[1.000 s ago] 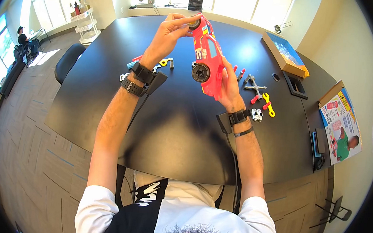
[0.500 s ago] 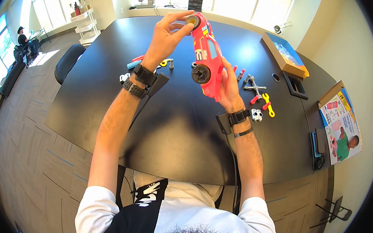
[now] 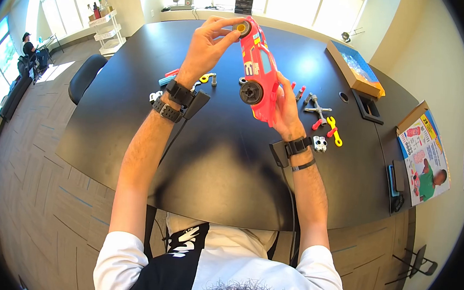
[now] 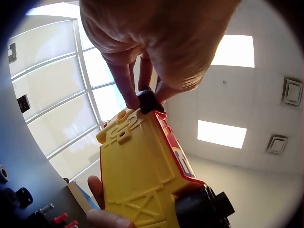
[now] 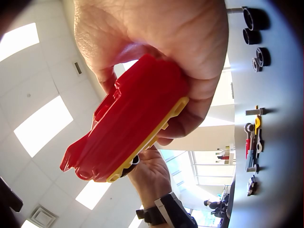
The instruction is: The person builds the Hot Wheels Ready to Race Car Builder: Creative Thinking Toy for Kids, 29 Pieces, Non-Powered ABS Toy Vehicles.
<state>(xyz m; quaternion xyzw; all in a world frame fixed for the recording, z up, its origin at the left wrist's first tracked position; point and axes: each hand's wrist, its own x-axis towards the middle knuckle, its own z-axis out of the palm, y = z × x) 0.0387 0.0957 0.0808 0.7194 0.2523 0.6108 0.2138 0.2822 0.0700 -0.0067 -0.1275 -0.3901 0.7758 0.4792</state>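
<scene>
A red toy car (image 3: 261, 65) is held up above the table, its side with stickers facing the head camera. My right hand (image 3: 285, 110) grips the near end of its body. With thumb and fingers my left hand (image 3: 208, 46) pinches the black wheel (image 3: 242, 30) at the far end, whose yellow centre shows. A second black wheel (image 3: 251, 92) sits at the near end, its dark hub facing out. In the left wrist view the car's yellow underside (image 4: 135, 168) shows, with the left fingers round the far wheel.
On the table (image 3: 223, 182) right of the car lie a grey cross wrench (image 3: 316, 109), a yellow wrench (image 3: 334, 131) and a silver engine-like piece (image 3: 320, 144). More tools (image 3: 169, 77) lie behind the left wrist. An open box (image 3: 355, 67) and a printed box (image 3: 424, 155) stand at right.
The left fingers have shifted on the far wheel, uncovering its yellow centre. The car has tilted only slightly, and the right hand keeps its grip.
</scene>
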